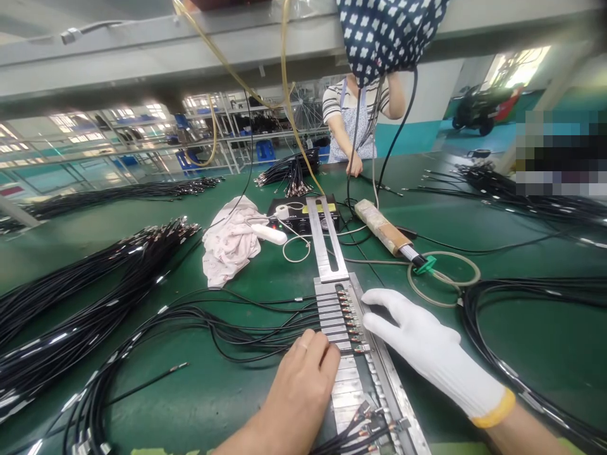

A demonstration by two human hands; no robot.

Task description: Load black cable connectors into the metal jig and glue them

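My bare left hand (303, 378) is closed at the near end of a row of black cables (265, 330), its fingertips pinching one black cable over the slotted metal fixture (347, 378). That cable's end fitting (363, 349) sticks out to the right of my fingers. Several other cables lie side by side in the slots, with their metal end fittings (349, 314) lined up along the rail. In a white glove with a yellow cuff, my right hand (417, 338) rests at the rail's right side, thumb and forefinger apart, holding nothing. More cable ends (367, 424) lie across the fixture's near part.
Large black cable bundles (95, 297) cover the left; another coil (502, 341) curves at right. Behind the fixture are a black control box (298, 221), a crumpled cloth (230, 240) and a tape-wrapped tool (384, 227). Hoses hang from above. A person (353, 120) stands across the table.
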